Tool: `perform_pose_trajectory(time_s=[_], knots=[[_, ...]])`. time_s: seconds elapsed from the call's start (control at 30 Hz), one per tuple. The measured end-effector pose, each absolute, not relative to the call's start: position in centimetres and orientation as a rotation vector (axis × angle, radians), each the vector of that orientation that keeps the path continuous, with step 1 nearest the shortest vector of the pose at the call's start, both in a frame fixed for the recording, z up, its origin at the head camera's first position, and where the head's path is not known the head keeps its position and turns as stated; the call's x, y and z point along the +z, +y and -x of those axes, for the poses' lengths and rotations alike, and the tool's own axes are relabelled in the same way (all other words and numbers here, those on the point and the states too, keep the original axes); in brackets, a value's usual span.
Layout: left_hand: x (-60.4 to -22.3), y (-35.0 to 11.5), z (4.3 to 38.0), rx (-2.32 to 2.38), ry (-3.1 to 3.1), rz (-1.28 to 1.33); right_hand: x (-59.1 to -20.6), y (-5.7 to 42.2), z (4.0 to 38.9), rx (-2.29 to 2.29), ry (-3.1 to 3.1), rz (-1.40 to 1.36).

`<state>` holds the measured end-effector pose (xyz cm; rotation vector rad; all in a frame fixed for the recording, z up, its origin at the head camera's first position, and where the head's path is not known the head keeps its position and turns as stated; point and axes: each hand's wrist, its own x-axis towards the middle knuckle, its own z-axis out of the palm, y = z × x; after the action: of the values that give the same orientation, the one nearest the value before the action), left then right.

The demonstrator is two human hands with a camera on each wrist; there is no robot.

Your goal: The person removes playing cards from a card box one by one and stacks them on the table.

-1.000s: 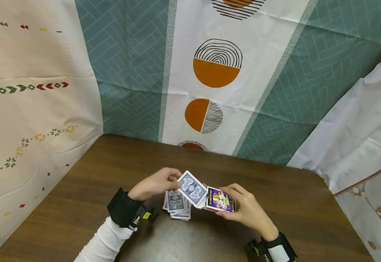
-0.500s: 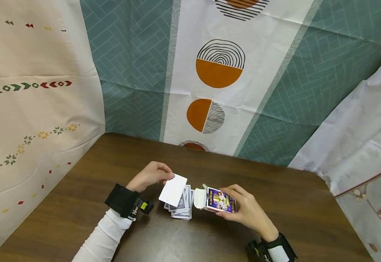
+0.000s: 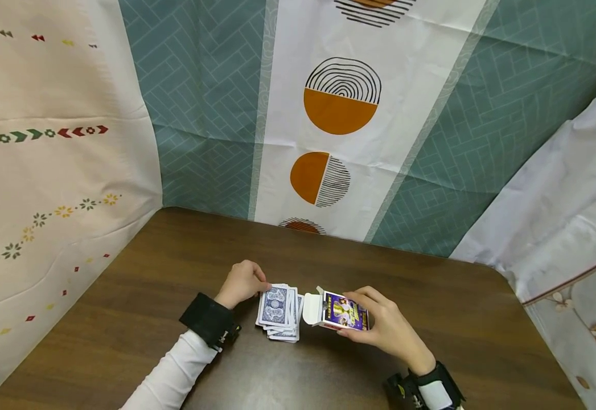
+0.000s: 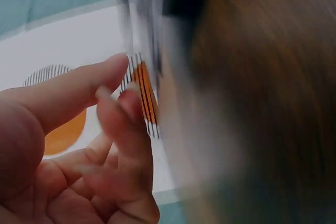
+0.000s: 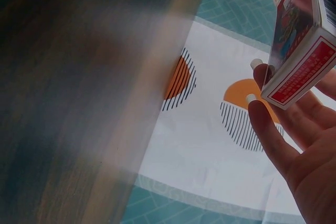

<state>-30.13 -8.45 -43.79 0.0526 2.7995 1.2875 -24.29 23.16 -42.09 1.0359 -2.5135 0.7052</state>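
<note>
A loose pile of playing cards lies on the table, patterned blue-grey backs up on top. My left hand is at the pile's far left corner, fingertips right at the edge of the top card. In the left wrist view the thumb and fingers are apart with no card between them, and the cards blur just above the thumb tip. My right hand grips a purple card box between thumb and fingers. Its white flap is open toward the pile. The right wrist view shows the box's red-and-white end.
The brown wooden table extends around both hands. A teal and white patterned cloth hangs behind it. Cream cloth hangs at the left and white cloth at the right.
My left hand has drawn a card from the box's mouth leftward, turned it from its white side to back up, and laid it on the pile. The right hand and box have stayed put.
</note>
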Motion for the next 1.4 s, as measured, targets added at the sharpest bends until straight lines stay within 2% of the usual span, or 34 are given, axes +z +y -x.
perform_pose_trajectory(time_s=[0.1, 0.3, 0.43, 0.9, 1.17, 1.4], knots=[[-42.9, -7.7, 29.4, 1.187, 2.936, -0.115, -42.0, 23.1, 24.3, 0.706, -2.516, -1.033], [-39.6, -5.3, 26.7, 1.373, 2.652, -0.631, -41.9, 23.1, 24.2, 0.705, -2.527, -1.030], [-38.7, -3.7, 25.0, 1.380, 2.522, -0.767, -42.1, 23.0, 24.1, 0.718, -2.509, -1.037], [-40.7, -1.4, 23.5, 1.394, 2.659, -0.674, -41.8, 22.5, 23.8, 0.707, -2.414, -1.116], [-40.6, -2.3, 24.7, 1.540, 2.293, -0.498, -41.8, 22.5, 23.9, 0.698, -2.449, -1.092], [-40.1, -4.0, 25.9, 1.541, 2.117, -0.506, -42.0, 22.7, 24.1, 0.691, -2.444, -1.077]])
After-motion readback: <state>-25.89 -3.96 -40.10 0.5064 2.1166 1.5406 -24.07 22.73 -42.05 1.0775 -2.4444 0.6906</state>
